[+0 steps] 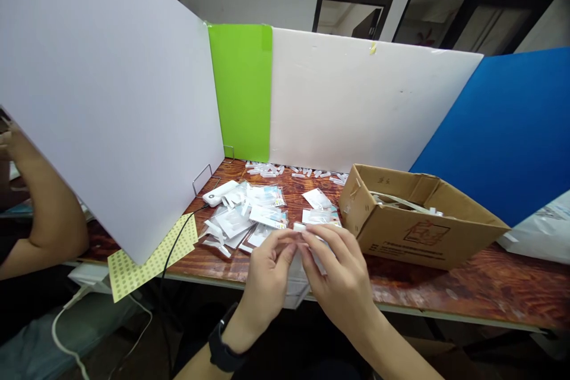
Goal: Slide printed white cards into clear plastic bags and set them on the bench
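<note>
My left hand and my right hand meet over the front edge of the table. Between their fingertips they pinch a small white piece. A clear plastic bag hangs below, between the two hands; which fingers hold it is hidden. Just beyond my left hand lies a pile of clear packets with white cards. More packets lie behind my right hand. A white device with a black cable rests at the pile's left.
An open cardboard box stands on the right of the brown table. Small clear pieces line the back panels. Yellow dotted sheets lie under the left white panel. Another person's arm shows beyond it.
</note>
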{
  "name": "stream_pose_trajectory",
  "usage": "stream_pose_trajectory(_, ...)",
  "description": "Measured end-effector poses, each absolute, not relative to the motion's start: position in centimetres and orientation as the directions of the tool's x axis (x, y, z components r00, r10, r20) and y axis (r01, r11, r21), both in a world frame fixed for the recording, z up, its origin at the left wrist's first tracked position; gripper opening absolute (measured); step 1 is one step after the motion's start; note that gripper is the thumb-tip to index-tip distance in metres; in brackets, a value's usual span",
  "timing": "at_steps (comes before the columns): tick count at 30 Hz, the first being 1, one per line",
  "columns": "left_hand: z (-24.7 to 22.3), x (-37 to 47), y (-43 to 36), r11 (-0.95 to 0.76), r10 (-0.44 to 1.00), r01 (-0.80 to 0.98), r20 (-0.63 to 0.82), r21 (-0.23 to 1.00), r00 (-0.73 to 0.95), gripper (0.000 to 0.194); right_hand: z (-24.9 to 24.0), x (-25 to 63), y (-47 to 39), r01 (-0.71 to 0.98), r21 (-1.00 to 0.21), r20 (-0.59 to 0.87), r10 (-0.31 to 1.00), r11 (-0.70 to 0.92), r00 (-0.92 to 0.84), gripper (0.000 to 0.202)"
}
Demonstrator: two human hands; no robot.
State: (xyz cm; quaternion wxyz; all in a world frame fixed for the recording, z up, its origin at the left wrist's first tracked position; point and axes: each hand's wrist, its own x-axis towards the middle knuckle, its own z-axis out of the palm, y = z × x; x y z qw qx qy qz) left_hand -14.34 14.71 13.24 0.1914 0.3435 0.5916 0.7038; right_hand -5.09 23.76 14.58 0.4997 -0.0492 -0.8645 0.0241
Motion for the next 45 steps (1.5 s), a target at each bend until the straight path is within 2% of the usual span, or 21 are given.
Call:
stream_pose_trajectory(4, 13.1, -13.7, 13.8, -0.252, 0.673, 0.296, 0.386, 0.922, -0.630, 0.021, 16.2, -5.5, 23.8, -0.096, -0.280, 0.796, 0.175, 0.955, -0.579, 0.015)
stream_pose_trajectory(9, 13.1, -13.8, 13.1, -0.214, 0.734, 0.413, 0.425, 0.885, -0.530, 0.027, 17.3, -4.8, 24.4, -0.147, -0.354, 0.730, 0.175, 0.924, -0.660, 0.012)
stream_pose_trajectory(15, 13.2, -13.6, 13.1, -0.139, 0.778, 0.450, 0.378, 0.882, -0.502, 0.029, 17.9, -4.1, 25.3, -0.088, -0.364, 0.646, 0.183, 0.927, -0.741, 0.012)
stream_pose_trajectory(20, 13.5, -13.5, 13.5, -0.090, 0.816, 0.471, 0.336, 0.878, -0.470, 0.032, 16.7, -4.5, 24.8, 0.009, -0.189, 0.681, 0.137, 0.982, -0.719, 0.017)
stream_pose_trajectory(21, 13.5, -13.5, 13.6, -0.091, 0.819, 0.448, 0.323, 0.890, -0.475, 0.032, 16.5, -4.7, 24.8, 0.025, -0.211, 0.695, 0.168, 0.977, -0.699, 0.017)
stream_pose_trajectory(22, 13.5, -13.6, 13.7, -0.093, 0.817, 0.406, 0.303, 0.909, -0.490, 0.031, 16.3, -4.9, 25.2, 0.039, -0.284, 0.698, 0.235, 0.958, -0.677, 0.017)
stream_pose_trajectory(25, 13.1, -14.2, 13.7, -0.106, 0.787, 0.158, 0.180, 0.982, -0.590, 0.028, 16.7, -4.9, 28.8, 0.066, -0.644, 0.594, 0.553, 0.762, -0.585, 0.015)
stream_pose_trajectory(27, 12.5, -15.0, 13.6, -0.131, 0.748, -0.047, 0.068, 0.990, -0.661, 0.028, 17.6, -4.5, 33.3, 0.145, -0.767, 0.531, 0.746, 0.625, -0.402, 0.015)
stream_pose_trajectory(29, 11.8, -15.8, 13.4, -0.178, 0.716, -0.211, -0.020, 0.961, -0.698, 0.030, 18.6, -3.8, 38.2, 0.432, -0.710, 0.584, 0.808, 0.556, -0.080, 0.023)
stream_pose_trajectory(30, 11.5, -16.1, 13.4, -0.202, 0.709, -0.270, -0.050, 0.941, -0.704, 0.031, 19.0, -3.4, 40.5, 0.496, -0.696, 0.577, 0.816, 0.519, -0.043, 0.027)
stream_pose_trajectory(32, 11.1, -16.4, 13.4, -0.232, 0.706, -0.355, -0.093, 0.906, -0.702, 0.031, 19.6, -3.0, 43.9, 0.591, -0.659, 0.534, 0.843, 0.465, -0.068, 0.028)
stream_pose_trajectory(36, 11.2, -16.2, 13.6, -0.251, 0.693, -0.431, -0.150, 0.867, -0.705, 0.027, 20.2, -3.5, 46.7, 0.686, -0.583, 0.388, 0.891, 0.435, -0.236, 0.029)
stream_pose_trajectory(38, 11.5, -16.0, 13.6, -0.265, 0.675, -0.451, -0.169, 0.853, -0.718, 0.026, 20.6, -3.9, 46.6, 0.709, -0.538, 0.381, 0.881, 0.457, -0.280, 0.025)
stream_pose_trajectory(42, 12.1, -15.8, 13.4, -0.295, 0.657, -0.483, -0.192, 0.825, -0.729, 0.025, 20.4, -3.7, 42.4, 0.653, -0.491, 0.480, 0.805, 0.577, -0.349, 0.025)
stream_pose_trajectory(45, 12.2, -15.3, 13.5, -0.334, 0.640, -0.508, -0.204, 0.794, -0.741, 0.023, 18.0, -3.2, 35.8, 0.474, -0.579, 0.484, 0.748, 0.663, -0.455, 0.035)
